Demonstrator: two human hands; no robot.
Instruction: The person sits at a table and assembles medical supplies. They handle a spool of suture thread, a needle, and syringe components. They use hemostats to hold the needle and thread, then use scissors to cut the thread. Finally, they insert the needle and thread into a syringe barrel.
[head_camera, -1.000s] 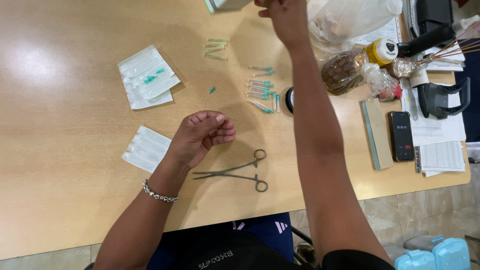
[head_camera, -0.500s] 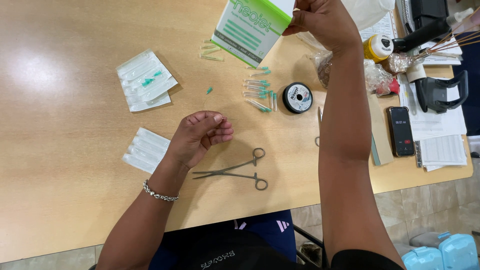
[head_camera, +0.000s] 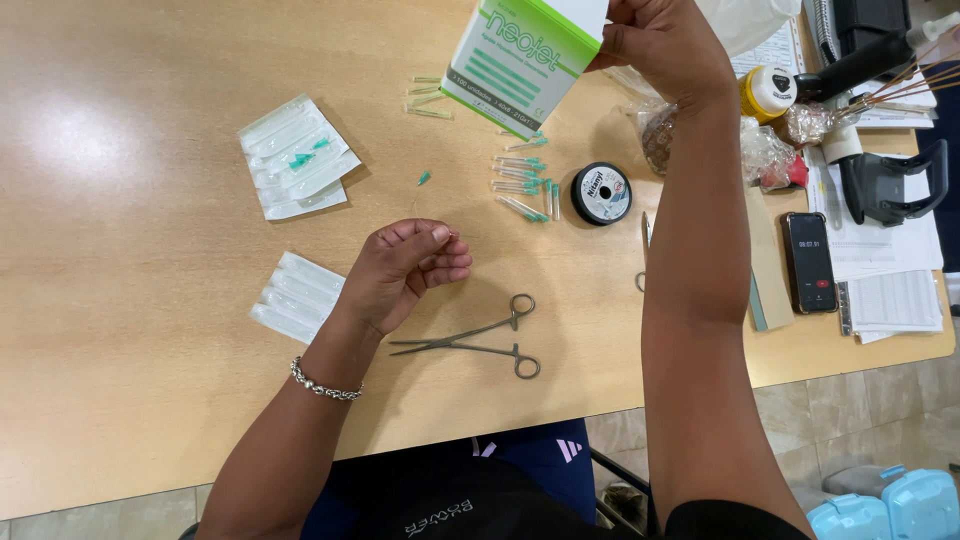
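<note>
I count 1 green-and-white cardboard box (head_camera: 525, 60), 1 steel forceps (head_camera: 470, 343), 1 black thread spool (head_camera: 601, 193), 2 piles of white sterile packets (head_camera: 297, 157) (head_camera: 295, 297), 1 black phone (head_camera: 810, 262).

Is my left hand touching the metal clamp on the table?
Apart. The head view shows bare table between the left hand and the clamp.

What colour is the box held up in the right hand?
The box in the right hand is white and bright green, seen in the head view.
</note>
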